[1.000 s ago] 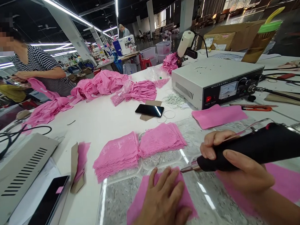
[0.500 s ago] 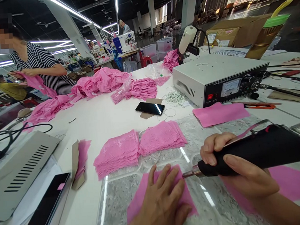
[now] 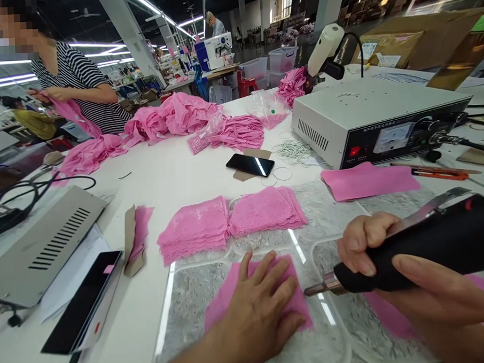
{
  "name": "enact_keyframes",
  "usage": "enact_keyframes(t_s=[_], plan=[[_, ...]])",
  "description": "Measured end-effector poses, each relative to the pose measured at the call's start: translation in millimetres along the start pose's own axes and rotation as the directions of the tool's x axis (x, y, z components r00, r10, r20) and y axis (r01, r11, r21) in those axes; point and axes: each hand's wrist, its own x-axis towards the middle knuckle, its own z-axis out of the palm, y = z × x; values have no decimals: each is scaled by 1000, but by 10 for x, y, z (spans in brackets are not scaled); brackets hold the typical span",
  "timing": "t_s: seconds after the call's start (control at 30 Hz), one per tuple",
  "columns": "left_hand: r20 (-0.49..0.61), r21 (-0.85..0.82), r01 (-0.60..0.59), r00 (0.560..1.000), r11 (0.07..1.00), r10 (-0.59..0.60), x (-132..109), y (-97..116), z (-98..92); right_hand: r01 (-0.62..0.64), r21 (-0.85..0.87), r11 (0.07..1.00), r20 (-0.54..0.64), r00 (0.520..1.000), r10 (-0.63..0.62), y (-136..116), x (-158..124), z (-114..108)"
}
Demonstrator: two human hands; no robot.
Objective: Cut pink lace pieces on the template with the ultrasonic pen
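Under my left hand [image 3: 259, 309] a pink fabric piece [image 3: 221, 297] lies flat on a clear sheet over a grey marbled surface [image 3: 190, 291]. The fingers of that hand are spread and press on the cloth. My right hand [image 3: 384, 255] is wrapped round a black handheld ultrasonic tool [image 3: 441, 239] with a metal tip [image 3: 321, 288]. The tip points left, close to the fabric's right edge; I cannot tell whether it touches. Just beyond sit two stacks of pink lace pieces, a left stack [image 3: 194, 229] and a right stack [image 3: 267, 212]. More pink fabric [image 3: 392, 314] lies partly hidden beneath my right forearm.
A metal control box [image 3: 383, 116] with a dial stands at back right, a folded pink cloth [image 3: 370, 181] before it. A phone [image 3: 250, 164] lies mid-table. Another grey box [image 3: 47, 238] and a dark flat panel [image 3: 84, 301] are at left. A person in stripes [image 3: 77, 81] handles pink garments.
The view has shifted slightly, so the scene sits a little to the right. The tool tip has moved down along the fabric's right edge. My left hand still presses the cloth.
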Motion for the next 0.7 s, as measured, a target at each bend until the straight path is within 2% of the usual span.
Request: enact_keyframes(t_s=[0.27,0.7], plan=[[36,-5,7,999,1000,-7,-5,3,-2,-24,-22,999,16,1000,24,32,-55,-20],[4,-12,3,1000,1000,-3,16,16,-35,-1,-95,995,62,998,7,10,-53,42]])
